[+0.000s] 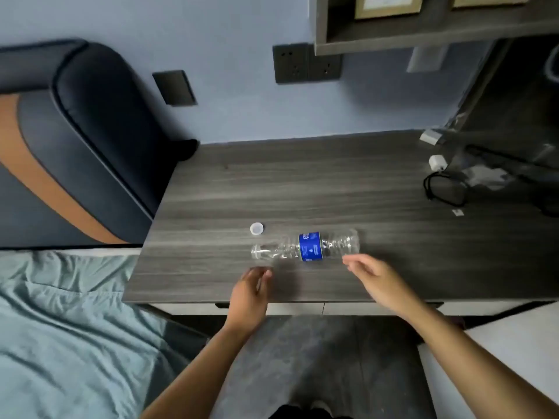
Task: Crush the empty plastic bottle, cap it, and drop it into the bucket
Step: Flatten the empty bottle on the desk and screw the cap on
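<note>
While the bottle (pixel 305 247) lies uncapped, both hands' grips hover spread just beside it.

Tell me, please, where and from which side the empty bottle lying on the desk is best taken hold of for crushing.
Probably at both ends, from the near side. The bottle lies on its side across the desk, neck pointing left and base right. The left hand is already near the neck, the right hand near the base, both open, so pressing the ends together should collapse the thin ribbed wall.
</note>
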The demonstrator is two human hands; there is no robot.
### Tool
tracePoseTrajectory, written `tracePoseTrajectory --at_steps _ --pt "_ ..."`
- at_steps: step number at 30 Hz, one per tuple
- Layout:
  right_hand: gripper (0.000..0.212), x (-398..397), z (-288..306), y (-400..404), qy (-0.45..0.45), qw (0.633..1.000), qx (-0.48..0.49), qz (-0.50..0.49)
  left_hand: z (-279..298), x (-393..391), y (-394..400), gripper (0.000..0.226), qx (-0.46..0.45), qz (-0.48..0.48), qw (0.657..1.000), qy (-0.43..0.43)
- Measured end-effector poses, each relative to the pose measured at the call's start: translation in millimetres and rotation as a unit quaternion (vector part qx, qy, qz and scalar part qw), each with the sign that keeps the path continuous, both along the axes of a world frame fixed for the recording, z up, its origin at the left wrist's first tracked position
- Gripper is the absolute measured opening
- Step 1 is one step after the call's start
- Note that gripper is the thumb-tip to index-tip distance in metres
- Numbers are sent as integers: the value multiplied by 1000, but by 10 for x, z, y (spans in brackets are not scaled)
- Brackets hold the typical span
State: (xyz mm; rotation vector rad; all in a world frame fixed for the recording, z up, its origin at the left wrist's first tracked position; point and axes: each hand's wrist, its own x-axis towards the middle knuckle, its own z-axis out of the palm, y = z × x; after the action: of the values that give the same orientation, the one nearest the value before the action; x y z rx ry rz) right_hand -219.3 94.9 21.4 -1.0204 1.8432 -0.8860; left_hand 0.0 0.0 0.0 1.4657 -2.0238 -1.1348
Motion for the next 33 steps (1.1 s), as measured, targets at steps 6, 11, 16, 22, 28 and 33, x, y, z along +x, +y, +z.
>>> tracePoseTrajectory --at_steps 6,11,16,22,28,33 --pt "33 -125 64 -553 214 975 -49 37 55 -518 -386 35 -89 -88 989 -79" --pt "39 -126 -53 -917 319 941 -6 111 -88 -731 -632 44 -121 -164 964 -171" --pt "43 -75 -202 -1171 345 920 106 154 -201 -768 -709 46 -111 -207 951 -202" --pt "45 -87 -421 -1291 317 924 174 124 -153 -892 -825 34 -110 -195 959 -176" --pt "52 -59 -542 -1318 401 892 125 169 -219 -1132 -961 46 -114 -212 951 -194" --pt "53 -38 -698 -1248 440 870 120 187 -419 -1120 -883 50 -161 -236 926 -245"
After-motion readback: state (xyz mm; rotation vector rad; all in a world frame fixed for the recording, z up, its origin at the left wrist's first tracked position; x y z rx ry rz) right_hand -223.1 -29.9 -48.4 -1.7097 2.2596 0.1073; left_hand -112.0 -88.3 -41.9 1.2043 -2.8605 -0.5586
